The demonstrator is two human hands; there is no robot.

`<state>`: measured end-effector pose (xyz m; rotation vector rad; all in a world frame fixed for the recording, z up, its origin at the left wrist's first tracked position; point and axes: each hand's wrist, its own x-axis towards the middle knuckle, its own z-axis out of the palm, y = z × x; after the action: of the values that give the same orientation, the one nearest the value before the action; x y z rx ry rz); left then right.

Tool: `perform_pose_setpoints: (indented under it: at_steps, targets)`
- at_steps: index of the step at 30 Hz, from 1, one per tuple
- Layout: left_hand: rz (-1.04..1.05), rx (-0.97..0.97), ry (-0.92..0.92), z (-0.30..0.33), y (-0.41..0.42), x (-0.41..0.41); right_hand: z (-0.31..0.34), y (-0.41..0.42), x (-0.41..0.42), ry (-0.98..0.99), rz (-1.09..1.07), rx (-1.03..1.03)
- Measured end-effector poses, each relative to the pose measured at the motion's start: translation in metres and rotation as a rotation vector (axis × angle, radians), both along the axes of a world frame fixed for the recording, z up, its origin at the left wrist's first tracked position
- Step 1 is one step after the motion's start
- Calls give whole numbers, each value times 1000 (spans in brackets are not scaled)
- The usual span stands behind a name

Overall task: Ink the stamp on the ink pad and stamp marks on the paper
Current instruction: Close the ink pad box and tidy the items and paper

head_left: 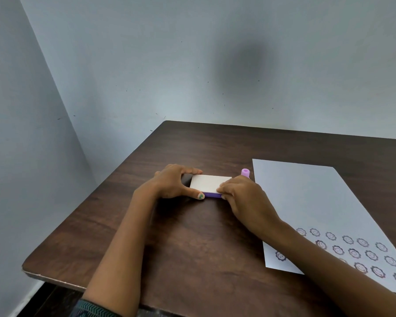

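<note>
Both hands [176, 181] [242, 195] pinched ink pad [209, 185] ends | long axis 9–3 | stamp [245, 172] at right hand's 12, nearer it | paper [311, 202] at 3

Just a dark wood-grain table [192, 236] shoved into a corner of pale blue-grey walls [146, 65], few scuff marks, soft light.

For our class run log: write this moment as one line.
left hand: holds ink pad | right hand: on its lid edge | stamp: standing behind | paper: stamped marks near edge
</note>
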<state>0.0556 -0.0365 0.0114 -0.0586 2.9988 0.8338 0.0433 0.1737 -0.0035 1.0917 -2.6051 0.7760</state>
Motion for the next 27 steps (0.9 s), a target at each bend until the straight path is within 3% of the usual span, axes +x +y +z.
perform_pose_setpoints:
  at_steps: [11, 18, 22, 27]
  targets:
    - [0, 10, 2, -1, 2, -2, 2, 0, 1, -72, -1, -38]
    - [12, -73, -7, -1, 10, 1, -1, -1, 2, 60, 42, 13]
    - [-75, -222, 146, -5, 24, 6, -4, 2, -1, 85, 36, 13]
    - [-147, -220, 217, -20, 36, 20, -8, 1, -2, 137, 23, 4]
